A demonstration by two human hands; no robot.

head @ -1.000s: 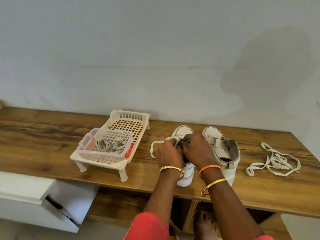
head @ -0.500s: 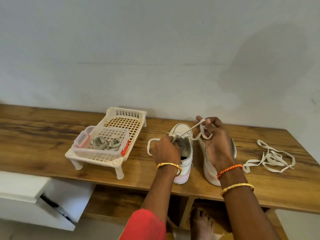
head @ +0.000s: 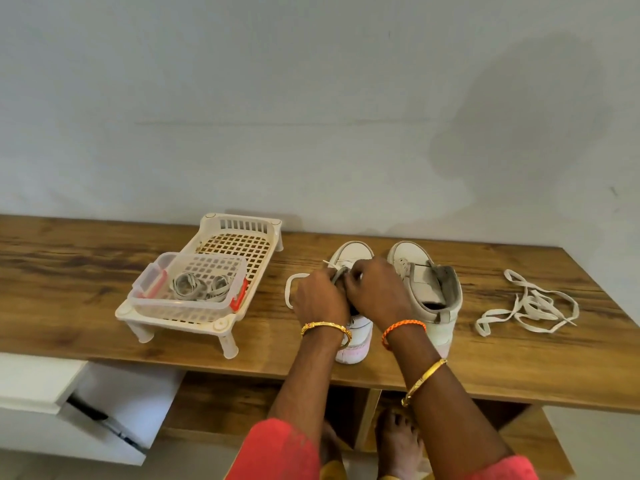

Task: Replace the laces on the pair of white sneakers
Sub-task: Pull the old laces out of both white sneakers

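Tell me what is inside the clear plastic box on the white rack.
The clear box holds coiled grey laces. The box wall blurs them, so their number is unclear.

A cream plastic rack (head: 239, 237) with short legs is standing on the left part of the wooden table (head: 69, 271), its lattice floor showing the wood beneath. A clear plastic box (head: 188, 304) with red clips on its short sides is sitting in the near end of that rack. The grey-white wall (head: 311, 98) is rising behind the table, carrying a darker damp-looking patch at the right. Below the table's near left edge, a white drawer (head: 114, 407) is hanging open
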